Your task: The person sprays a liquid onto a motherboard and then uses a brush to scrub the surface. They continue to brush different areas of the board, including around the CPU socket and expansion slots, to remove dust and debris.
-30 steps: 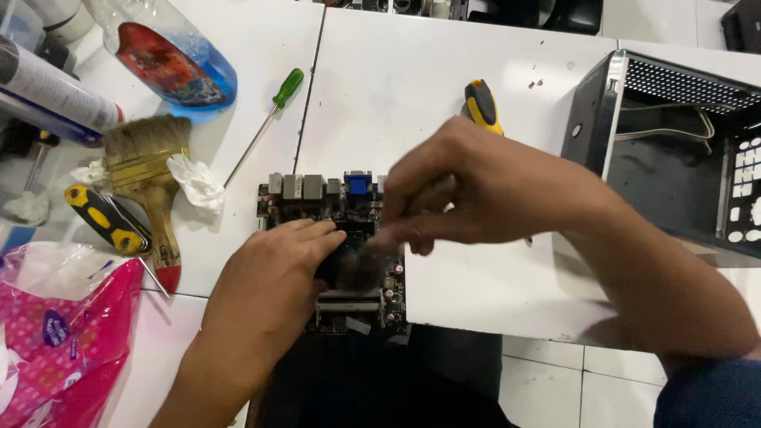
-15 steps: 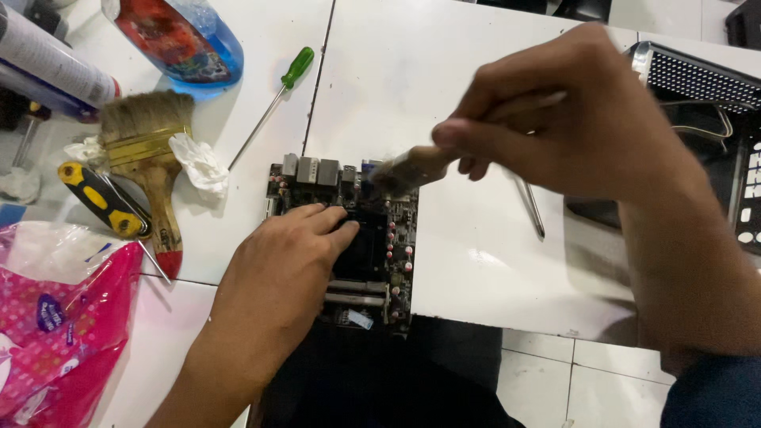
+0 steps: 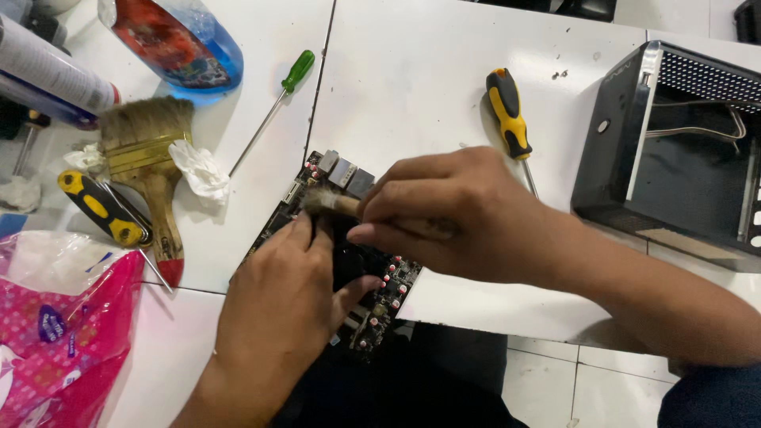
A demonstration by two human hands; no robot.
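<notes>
Pink printed plastic bag: far left of the fingers, at the table's near corner. Clear blue bottle with a red label: up-left. White spray can, dark band: far upper left.
</notes>
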